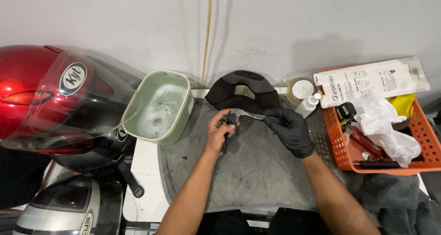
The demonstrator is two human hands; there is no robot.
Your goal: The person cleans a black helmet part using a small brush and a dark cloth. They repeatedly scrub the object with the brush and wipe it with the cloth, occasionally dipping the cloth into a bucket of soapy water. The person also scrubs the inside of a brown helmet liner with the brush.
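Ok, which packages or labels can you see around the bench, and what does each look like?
Flat white package: on the orange basket, far right, black print.
Oval badge: red helmet's visor, left, white with dark lettering.
Small white bottle: beside the basket, no label readable.
No screens or signs.

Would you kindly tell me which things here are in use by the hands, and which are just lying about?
In use:
left hand
right hand
small clear part
grey mat

Lying about:
green tub of soapy water
red helmet
black liner
orange basket
white bottle
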